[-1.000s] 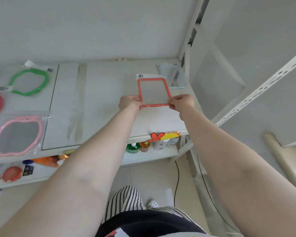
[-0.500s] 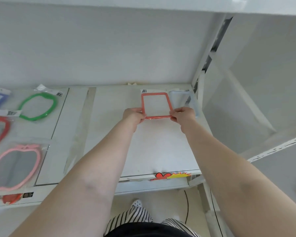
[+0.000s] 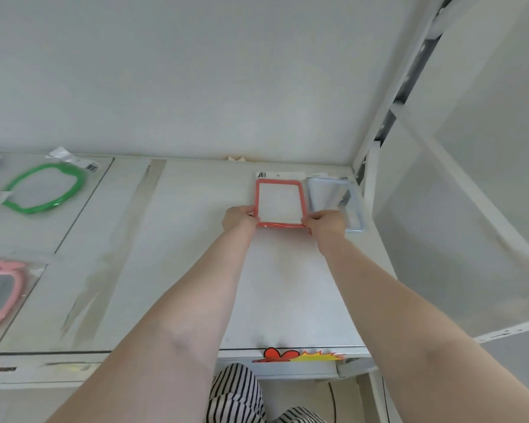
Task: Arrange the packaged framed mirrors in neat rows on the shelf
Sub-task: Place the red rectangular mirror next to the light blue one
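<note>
Both hands, left hand (image 3: pixel 238 220) and right hand (image 3: pixel 326 224), pinch the near corners of the orange-framed mirror (image 3: pixel 280 203), setting it at the shelf (image 3: pixel 196 239)'s far end, about 1 o'clock. It lies just beside the pale blue mirror (image 3: pixel 336 203); next, I judge, squaring its edge and letting go.
</note>
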Available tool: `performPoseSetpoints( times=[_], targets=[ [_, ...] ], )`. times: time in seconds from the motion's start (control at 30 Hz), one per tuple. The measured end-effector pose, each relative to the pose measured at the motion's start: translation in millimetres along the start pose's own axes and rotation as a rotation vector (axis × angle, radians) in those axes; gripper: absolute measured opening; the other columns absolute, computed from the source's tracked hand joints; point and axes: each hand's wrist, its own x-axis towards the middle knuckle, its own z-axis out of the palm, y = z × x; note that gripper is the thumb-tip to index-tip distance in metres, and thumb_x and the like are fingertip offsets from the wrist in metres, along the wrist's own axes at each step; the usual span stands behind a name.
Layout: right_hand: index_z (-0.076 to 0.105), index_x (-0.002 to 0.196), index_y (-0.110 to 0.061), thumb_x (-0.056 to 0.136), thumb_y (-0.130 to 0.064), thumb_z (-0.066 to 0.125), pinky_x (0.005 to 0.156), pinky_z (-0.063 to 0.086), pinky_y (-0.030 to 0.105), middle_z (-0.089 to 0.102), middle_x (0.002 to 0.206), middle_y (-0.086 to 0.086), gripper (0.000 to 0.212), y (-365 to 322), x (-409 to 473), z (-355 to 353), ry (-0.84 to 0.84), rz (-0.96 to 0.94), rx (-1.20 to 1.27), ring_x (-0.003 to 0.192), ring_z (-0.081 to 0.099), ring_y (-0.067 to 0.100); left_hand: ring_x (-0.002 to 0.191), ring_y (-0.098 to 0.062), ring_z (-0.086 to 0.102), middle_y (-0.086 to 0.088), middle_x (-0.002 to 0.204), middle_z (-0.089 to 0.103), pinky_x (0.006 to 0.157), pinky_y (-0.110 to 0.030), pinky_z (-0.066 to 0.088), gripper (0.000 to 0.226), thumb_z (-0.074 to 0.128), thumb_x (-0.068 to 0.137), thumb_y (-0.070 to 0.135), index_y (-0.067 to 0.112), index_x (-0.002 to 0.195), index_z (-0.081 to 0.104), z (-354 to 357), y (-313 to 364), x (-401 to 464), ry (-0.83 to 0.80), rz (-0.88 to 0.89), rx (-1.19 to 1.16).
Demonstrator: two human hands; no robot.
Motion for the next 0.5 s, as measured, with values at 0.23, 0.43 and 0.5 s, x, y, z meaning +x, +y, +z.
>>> performPoseSetpoints(
  times=[0.23, 0.43, 0.5],
  targets=[
    [0.069, 0.107, -0.010, 0.086, -0.023, 0.067, 0.083, 0.049, 0.032, 0.068, 0.110, 0.010, 0.025, 3, -10, -10, 0.059, -0.060, -0.270, 0.103, 0.063, 0.030, 0.114, -0.027, 0.062, -0.012, 0.124, 0.065, 0.100, -0.031, 0.047, 0.051, 0.072, 0.080, 0.014, 0.008, 0.129, 0.058, -1, -7, -14, -0.031, 0.105, 0.195],
    [0.051, 0.135, -0.023, 0.088, -0.039, 0.061, 0.107, 0.030, 0.041, 0.046, 0.139, 0.010, 0.051, 17, 3, -15, 0.227, -0.116, -0.443, 0.130, 0.034, 0.033, 0.122, -0.034, 0.043, -0.011, 0.134, 0.042, 0.101, -0.035, 0.041, 0.069, 0.075, 0.074, 0.042, 0.014, 0.131, 0.049, 13, -9, -10, 0.051, 0.178, 0.544],
    [0.050, 0.137, -0.025, 0.087, -0.043, 0.060, 0.113, 0.024, 0.042, 0.042, 0.144, 0.009, 0.054, 22, 8, -12, 0.203, -0.122, -0.449, 0.136, 0.029, 0.032, 0.119, -0.033, 0.043, -0.011, 0.132, 0.042, 0.100, -0.035, 0.042, 0.075, 0.076, 0.070, 0.046, 0.015, 0.131, 0.048, 20, -9, -7, 0.031, 0.206, 0.588]
  ],
)
